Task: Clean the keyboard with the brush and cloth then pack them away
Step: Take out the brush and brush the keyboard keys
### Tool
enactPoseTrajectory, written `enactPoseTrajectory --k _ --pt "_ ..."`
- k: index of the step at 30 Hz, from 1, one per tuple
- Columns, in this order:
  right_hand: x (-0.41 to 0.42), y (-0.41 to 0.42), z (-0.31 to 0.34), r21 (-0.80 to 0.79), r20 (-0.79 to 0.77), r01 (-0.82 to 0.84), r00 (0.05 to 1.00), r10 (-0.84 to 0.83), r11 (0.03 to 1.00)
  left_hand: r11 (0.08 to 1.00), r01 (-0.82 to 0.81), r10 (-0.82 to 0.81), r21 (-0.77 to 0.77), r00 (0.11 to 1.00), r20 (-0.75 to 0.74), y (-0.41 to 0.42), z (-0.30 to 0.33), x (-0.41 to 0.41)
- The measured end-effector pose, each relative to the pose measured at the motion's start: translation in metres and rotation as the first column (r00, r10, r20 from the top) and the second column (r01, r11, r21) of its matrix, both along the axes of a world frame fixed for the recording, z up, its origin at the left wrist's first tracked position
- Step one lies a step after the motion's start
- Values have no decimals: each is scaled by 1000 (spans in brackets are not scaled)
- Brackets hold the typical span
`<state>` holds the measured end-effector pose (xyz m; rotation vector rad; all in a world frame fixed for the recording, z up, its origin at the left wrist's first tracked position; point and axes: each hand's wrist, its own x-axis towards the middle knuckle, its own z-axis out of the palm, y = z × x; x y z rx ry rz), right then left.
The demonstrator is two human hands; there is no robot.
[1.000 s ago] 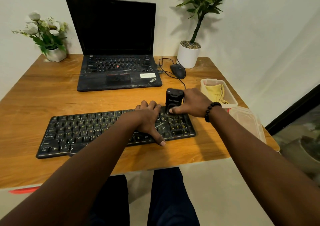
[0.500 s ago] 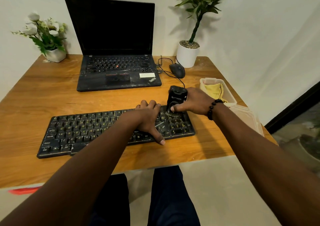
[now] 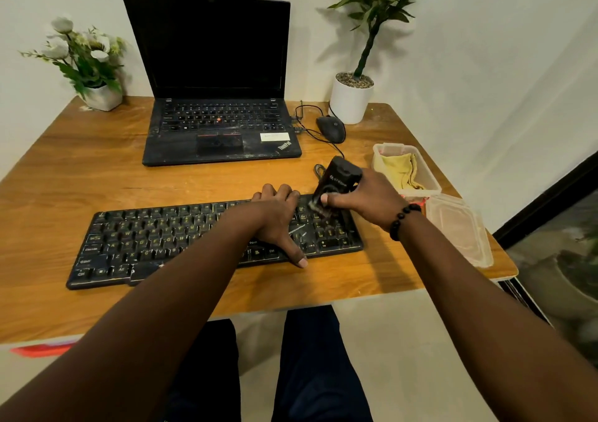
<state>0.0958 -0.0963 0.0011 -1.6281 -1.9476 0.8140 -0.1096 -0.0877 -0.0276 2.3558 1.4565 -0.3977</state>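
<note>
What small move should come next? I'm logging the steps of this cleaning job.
Probably sweep the brush leftward along the keyboard. The right hand grips it with bristles on the right-end keys, white specks streak keys beside it, and the left hand steadies the board.

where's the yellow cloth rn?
Head view, right side of the table: the yellow cloth lies in the open plastic container, behind the loose lid and just right of the right hand.
</note>
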Motion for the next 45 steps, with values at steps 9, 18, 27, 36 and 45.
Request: enactPoseTrajectory --k 9,18,27,36,45 --pt "0 -11 -6 49 109 -1 994 -4 999 1000 -3 3 -4 1000 17 -2 1 0" --pt "4 -18 -1 -70 151 -68 986 78 995 1000 -4 4 -13 1000 6 -3 1 0" --pt "9 -22 -1 -56 217 -23 975 34 998 1000 -2 2 -10 1000 5 -2 1 -1" --pt "14 -36 -1 -64 34 74 997 -72 995 1000 1 -1 0 1000 7 -3 1 -1" --pt "17 -51 -15 22 -25 189 982 -188 982 1000 -2 3 -9 1000 5 -3 2 0"
